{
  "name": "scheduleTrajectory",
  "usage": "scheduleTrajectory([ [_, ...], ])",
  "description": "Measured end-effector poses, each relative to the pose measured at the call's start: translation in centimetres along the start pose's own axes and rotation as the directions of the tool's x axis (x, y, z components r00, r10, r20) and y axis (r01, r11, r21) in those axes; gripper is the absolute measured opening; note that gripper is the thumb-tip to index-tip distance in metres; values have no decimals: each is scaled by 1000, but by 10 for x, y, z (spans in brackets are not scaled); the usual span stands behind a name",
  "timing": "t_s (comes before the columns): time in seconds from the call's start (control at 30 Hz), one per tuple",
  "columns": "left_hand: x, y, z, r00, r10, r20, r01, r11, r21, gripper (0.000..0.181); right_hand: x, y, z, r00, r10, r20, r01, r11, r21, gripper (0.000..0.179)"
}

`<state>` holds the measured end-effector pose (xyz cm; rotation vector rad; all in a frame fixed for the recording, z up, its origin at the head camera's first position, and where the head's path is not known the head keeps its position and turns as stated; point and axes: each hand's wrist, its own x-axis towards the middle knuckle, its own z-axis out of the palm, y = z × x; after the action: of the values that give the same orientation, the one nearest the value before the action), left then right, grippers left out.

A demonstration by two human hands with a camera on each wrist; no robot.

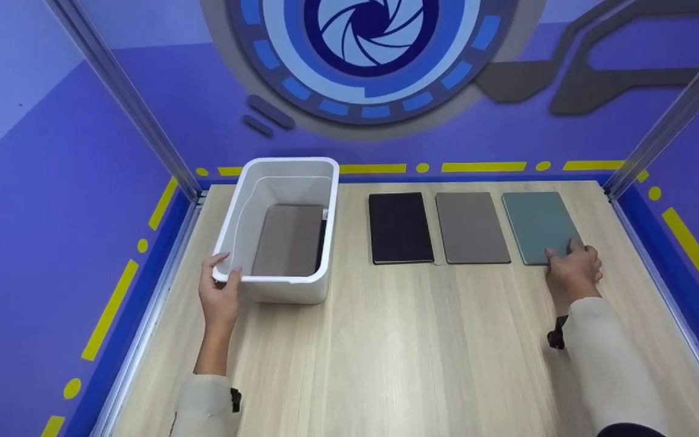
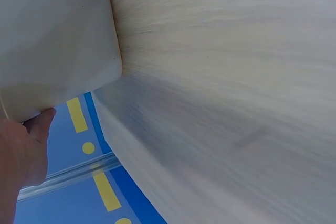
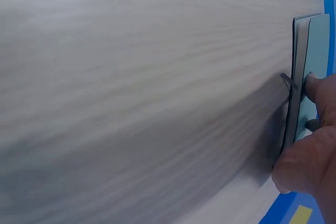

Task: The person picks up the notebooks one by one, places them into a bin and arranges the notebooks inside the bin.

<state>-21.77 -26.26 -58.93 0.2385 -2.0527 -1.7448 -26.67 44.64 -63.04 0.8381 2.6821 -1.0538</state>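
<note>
My left hand (image 1: 220,297) grips the near left corner of a white plastic bin (image 1: 289,291), with thumb and fingers spread along its rim. Inside the bin lies a taupe notebook (image 1: 292,240), and a dark edge (image 1: 321,246) shows beside it. At the far right, my right hand (image 1: 573,270) holds the near right corner of a green notebook (image 1: 540,224). In the right wrist view its thumb (image 3: 313,86) lies on the cover by the page edge, and another finger (image 3: 294,169) sits at the side. A thin ribbon (image 3: 286,80) sticks out of the notebook.
Left of the green notebook, a black notebook (image 1: 401,227) and a taupe notebook (image 1: 474,227) lie in a row on the light wooden table (image 1: 410,352). Blue printed walls (image 1: 386,142) with metal corner posts (image 1: 137,115) enclose the table.
</note>
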Motion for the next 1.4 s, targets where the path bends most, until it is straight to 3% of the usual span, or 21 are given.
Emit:
scheduleTrajectory([
  [0.37,-3,1,-2,1000,16,17,-16,1000,-19,43,-4,1,-9,996,-91,24,93,989,-118,87],
  [0.57,-2,1,0,1000,-1,15,1,999,-33,45,0,3,-8,996,-84,18,85,992,-92,90],
  [0.8,-4,1,0,999,-23,28,25,998,-56,47,3,6,-6,991,-133,7,133,985,-110,89],
  [1.2,-3,-2,3,1000,-15,23,16,997,-70,47,6,18,-11,989,-143,42,145,987,-72,96],
  [1.4,-4,0,1,1000,-20,20,21,997,-77,48,7,13,-18,994,-92,66,96,993,-62,102],
])
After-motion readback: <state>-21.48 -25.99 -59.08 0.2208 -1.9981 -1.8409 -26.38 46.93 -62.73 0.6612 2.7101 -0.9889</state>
